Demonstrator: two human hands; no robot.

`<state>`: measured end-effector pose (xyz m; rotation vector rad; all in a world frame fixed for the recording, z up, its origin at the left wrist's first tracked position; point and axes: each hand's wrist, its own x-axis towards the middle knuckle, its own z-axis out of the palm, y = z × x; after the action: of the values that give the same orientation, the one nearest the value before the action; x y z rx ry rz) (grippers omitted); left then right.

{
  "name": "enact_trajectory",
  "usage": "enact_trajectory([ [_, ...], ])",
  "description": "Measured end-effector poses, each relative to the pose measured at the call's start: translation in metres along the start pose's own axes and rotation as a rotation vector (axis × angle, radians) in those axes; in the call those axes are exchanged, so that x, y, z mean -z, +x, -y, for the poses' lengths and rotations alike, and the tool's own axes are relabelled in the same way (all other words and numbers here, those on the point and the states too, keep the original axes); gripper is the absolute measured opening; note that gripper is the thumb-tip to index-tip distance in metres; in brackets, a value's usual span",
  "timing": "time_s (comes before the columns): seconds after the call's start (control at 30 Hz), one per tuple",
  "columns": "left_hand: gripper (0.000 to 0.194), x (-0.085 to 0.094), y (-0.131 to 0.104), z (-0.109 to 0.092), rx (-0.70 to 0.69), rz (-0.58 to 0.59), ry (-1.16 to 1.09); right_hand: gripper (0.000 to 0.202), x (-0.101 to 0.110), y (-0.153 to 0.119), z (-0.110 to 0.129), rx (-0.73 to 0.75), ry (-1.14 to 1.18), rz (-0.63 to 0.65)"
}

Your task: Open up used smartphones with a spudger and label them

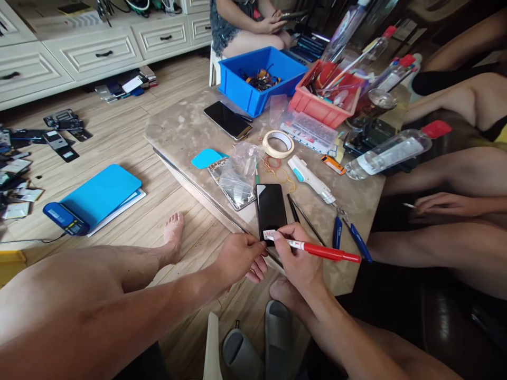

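The black smartphone (274, 208) lies screen up on the stone-look tabletop (182, 124), close to the edge nearest us, just beyond both our hands. Its long axis runs away from us, the far end leaning slightly left, so its near short end faces our fingers. A small white label (269, 233) sits on the screen at that near end.

Our right hand (304, 264) comes in from the near right and holds the red-and-white marker (332, 253), its cap end pointing out to the right and its writing end reaching left to the label. The marker thus lies across the phone's length. Our left hand (235, 256) is at the near left corner, thumb and forefinger close together; whether they pinch the phone's edge or only rest against it, we cannot tell. Both hands are at the near end, and neither looks clearly nearer.

Just right of the phone lie slim dark tools (293, 209); beyond its far left corner is a bare phone frame (240, 199), partly under clear plastic.
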<state>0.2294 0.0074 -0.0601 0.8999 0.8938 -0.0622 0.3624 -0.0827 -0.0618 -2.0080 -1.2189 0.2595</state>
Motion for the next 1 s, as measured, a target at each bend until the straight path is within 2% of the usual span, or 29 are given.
enact_trajectory([
  [1.0,0.028,-0.0024,-0.0021,-0.0031,0.013,-0.010,0.045,0.021,-0.0016,0.0013,0.0019,0.024,-0.033,0.011],
])
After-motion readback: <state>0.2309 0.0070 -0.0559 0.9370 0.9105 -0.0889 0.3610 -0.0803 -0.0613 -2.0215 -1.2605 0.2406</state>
